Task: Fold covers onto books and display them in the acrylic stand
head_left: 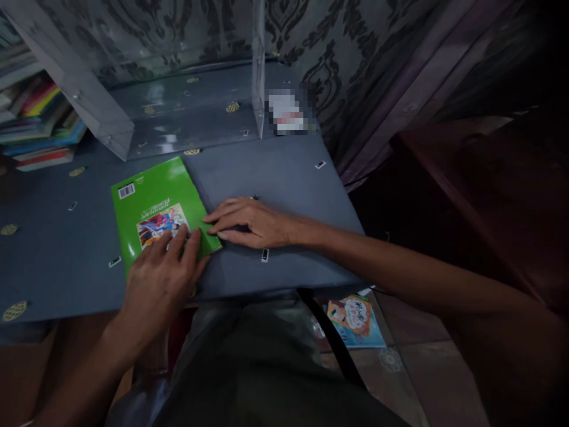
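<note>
A green book (pixel 162 172) with a barcode and a colourful picture lies closed on the blue-grey covered table (pixel 284 172). My left hand (pixel 162 273) rests on the book's near part, fingers spread over the lower edge of the picture. My right hand (pixel 249 222) is at the book's right edge, its fingertips touching the cover near the corner. Its fingers are slightly apart, and nothing shows between them.
Behind the book stands a clear acrylic shelf (pixel 258 77). Stacked books (pixel 44 133) are at the far left. A blurred white item (pixel 287 112) lies at the back right. On the floor is a blue and orange booklet (pixel 353 320).
</note>
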Demonstrator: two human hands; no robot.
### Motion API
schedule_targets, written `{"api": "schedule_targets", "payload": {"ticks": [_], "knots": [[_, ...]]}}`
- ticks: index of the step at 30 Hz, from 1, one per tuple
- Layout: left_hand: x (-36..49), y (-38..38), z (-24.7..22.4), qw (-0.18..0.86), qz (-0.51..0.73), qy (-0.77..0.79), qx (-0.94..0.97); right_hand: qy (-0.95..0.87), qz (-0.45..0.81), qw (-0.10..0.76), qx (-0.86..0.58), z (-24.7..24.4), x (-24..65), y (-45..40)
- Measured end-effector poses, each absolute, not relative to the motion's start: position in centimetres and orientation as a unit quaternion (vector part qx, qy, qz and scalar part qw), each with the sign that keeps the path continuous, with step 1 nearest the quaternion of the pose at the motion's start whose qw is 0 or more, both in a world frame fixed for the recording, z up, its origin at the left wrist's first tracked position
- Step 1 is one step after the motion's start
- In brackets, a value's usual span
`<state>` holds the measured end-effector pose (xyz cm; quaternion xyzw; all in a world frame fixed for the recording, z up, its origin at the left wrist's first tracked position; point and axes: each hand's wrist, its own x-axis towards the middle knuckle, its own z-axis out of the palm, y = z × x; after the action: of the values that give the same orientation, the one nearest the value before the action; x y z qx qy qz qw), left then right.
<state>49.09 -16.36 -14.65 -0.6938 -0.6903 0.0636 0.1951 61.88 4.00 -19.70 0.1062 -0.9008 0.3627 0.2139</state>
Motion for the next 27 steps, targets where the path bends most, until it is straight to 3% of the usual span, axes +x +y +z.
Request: {"api": "schedule_targets", "payload": {"ticks": [17,27], "knots": [[49.12,-16.30,-14.26,0.178,0.095,-0.681,-0.704,-0.903,0.372,0.180,0.118,-19.43,63.11,4.05],[49.03,-16.09,-14.31,0.151,0.034,-0.699,-0.698,-0.905,0.366,0.183,0.116,-19.80,62.97,4.11]]}}
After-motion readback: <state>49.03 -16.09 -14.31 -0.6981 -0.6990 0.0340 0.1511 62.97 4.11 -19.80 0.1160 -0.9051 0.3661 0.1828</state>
